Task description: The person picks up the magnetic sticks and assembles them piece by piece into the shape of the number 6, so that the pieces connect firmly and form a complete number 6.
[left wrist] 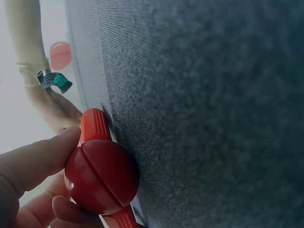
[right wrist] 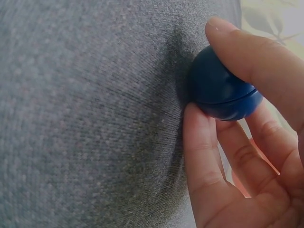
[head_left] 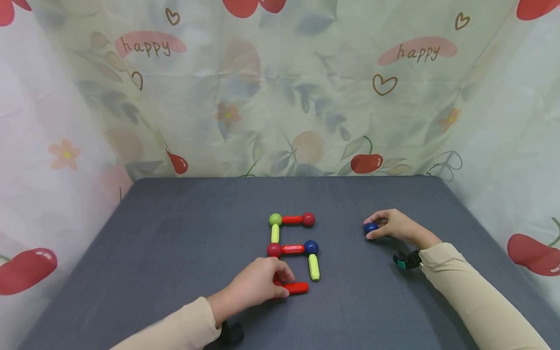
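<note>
My left hand [head_left: 258, 281] grips a red ball [left wrist: 102, 176] close over the table; the fingers hide most of it in the head view. One red rod [head_left: 296, 288] sticks out of this ball to the right, and the left wrist view shows another red rod [left wrist: 124, 217] on its opposite side. Just beyond lies a figure of joined rods and balls, with a green ball [head_left: 275, 220], a red ball [head_left: 274, 250] and a blue ball [head_left: 311, 247]. Off to the right, my right hand [head_left: 400, 226] pinches a separate blue ball [right wrist: 223, 85] between thumb and fingers at the tabletop.
A yellow-green rod [head_left: 314, 267] points toward me from the figure's blue ball. At the figure's far right corner sits another red ball [head_left: 308, 219]. The dark grey table [head_left: 183, 233] ends at a patterned curtain [head_left: 271, 97], which also hangs along both sides.
</note>
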A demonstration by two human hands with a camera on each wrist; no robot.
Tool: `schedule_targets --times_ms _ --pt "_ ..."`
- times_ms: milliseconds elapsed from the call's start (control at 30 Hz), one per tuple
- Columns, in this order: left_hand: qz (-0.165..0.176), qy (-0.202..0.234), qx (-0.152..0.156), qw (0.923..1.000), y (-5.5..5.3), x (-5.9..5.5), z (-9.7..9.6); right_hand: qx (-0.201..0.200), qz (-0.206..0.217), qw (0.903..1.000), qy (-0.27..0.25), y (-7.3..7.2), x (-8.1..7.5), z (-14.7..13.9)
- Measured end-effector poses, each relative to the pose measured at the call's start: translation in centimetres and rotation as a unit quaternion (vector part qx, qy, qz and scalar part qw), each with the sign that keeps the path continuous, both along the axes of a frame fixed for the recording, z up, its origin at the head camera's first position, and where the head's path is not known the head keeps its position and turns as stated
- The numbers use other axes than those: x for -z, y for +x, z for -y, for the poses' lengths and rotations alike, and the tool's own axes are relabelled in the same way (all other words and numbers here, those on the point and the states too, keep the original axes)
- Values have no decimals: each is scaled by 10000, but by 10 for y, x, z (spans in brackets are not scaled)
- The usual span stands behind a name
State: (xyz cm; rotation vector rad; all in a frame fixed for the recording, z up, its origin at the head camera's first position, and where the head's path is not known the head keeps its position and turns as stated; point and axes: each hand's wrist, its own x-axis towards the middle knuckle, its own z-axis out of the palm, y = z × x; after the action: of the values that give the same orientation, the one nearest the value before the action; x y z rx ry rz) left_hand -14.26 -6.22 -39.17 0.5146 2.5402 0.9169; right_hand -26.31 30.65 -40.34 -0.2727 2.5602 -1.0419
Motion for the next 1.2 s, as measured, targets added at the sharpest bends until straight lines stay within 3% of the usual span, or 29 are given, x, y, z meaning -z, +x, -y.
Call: schedule_targets --times_ms 233,500,800,1033,1200 --pt "-132 -318 -4 9994 0 0 -6 25 50 10000 -47 0 0 -2" --pt "-32 -273 19 9996 -2 2 -8 -25 73 9999 -80 1 -1 -2" --pt "26 -166 26 9999 -1 4 -8 -430 -73 9978 501 -1 -16 13" --pt "123 -103 -39 9999 -1 4 -6 -532 -359 9979 114 16 -43 49" --pt "222 -103 -59 9997 -2 3 -5 -478 -587 9969 -218 37 -52 82"
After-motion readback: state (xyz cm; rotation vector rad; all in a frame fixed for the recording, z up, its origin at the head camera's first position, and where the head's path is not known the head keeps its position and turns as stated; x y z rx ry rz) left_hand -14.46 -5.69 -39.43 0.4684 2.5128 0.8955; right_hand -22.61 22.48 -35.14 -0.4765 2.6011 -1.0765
